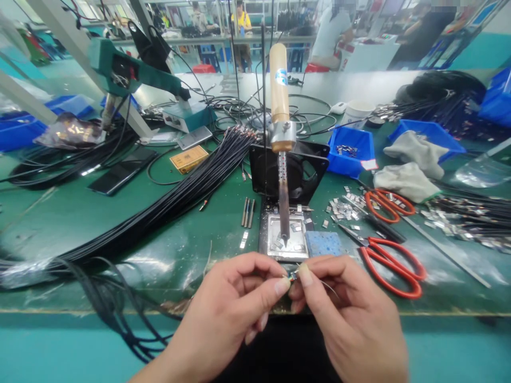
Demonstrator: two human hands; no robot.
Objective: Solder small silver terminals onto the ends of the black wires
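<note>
Just in front of the soldering iron, my left hand (243,298) pinches a small cable end with coloured wires (293,275); most of it is hidden by the fingers. Thumb and fingers of my right hand (347,308) are closed right beside it, on a thin pale wire (330,288) that sticks out below the fingers. Above both hands, the soldering iron (279,96) is clamped upright, tip down, over a metal tray (272,229) with small metal connector pieces in it. A blue sponge (324,243) lies right of the tray.
Red-handled scissors (393,266) and a second pair (389,205) lie at right, near loose connector shells (345,209). Behind the iron stands a black fan (259,175). A black cable bundle (171,207) crosses the left side. A blue bin (351,151) and gloves (405,181) are farther back.
</note>
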